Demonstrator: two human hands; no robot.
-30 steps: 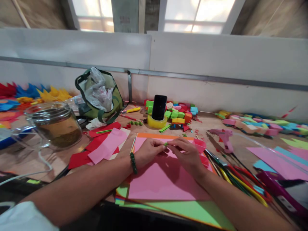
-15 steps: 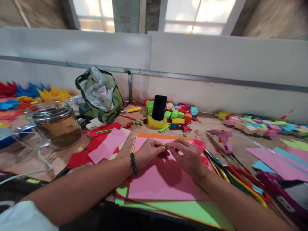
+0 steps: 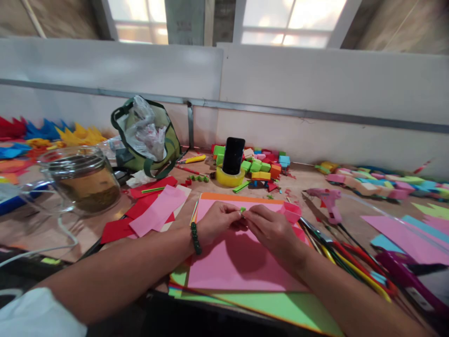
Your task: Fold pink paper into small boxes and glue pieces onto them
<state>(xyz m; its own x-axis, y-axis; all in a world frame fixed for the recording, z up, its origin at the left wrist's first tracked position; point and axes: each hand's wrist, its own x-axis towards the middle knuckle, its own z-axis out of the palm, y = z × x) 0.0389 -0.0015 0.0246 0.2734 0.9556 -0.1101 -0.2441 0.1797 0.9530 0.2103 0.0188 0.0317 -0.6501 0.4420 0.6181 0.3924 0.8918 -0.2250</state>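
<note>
Cluttered with coloured paper, the wooden surface (image 3: pixel 351 213) carries a pink sheet (image 3: pixel 238 264) at its near middle. Just above that sheet a green piece (image 3: pixel 242 210), very small, is pinched between both hands. The left hand (image 3: pixel 217 222) and right hand (image 3: pixel 268 227) meet at it, fingertips closed on it from either side. To the right lies a pink glue gun (image 3: pixel 328 200) near coloured sticks (image 3: pixel 347 262). Behind, a phone (image 3: pixel 233 156) stands in a yellow tape roll (image 3: pixel 228 179) among folded paper cubes (image 3: pixel 260 164). A glass jar (image 3: pixel 82 180) sits far left.

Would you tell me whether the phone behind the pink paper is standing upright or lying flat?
Upright: the phone stands on end in the yellow tape roll, dark screen facing the camera.
</note>
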